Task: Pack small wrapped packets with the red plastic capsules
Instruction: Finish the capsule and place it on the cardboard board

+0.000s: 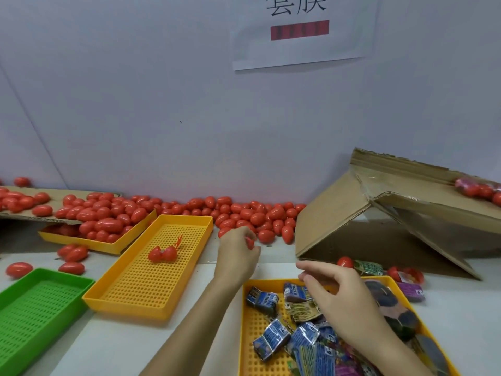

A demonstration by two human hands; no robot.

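Your left hand (pixel 238 253) reaches forward, fingers curled round a red capsule (pixel 250 242). Your right hand (pixel 334 287) hovers over the tray of packets (pixel 273 301), fingers loosely curled, holding nothing.

You've only got one view here, the head cam, so nothing overlaps with a second angle. It sits above the near edge of the bench (pixel 122 346), looking forward and down, wide-angle, so edges bend. The middle yellow tray (pixel 189 270) lands about centre-frame; both forearms come in from below it, close to the lens. Beyond the tray, the wall (pixel 135 104) fills the upper half.
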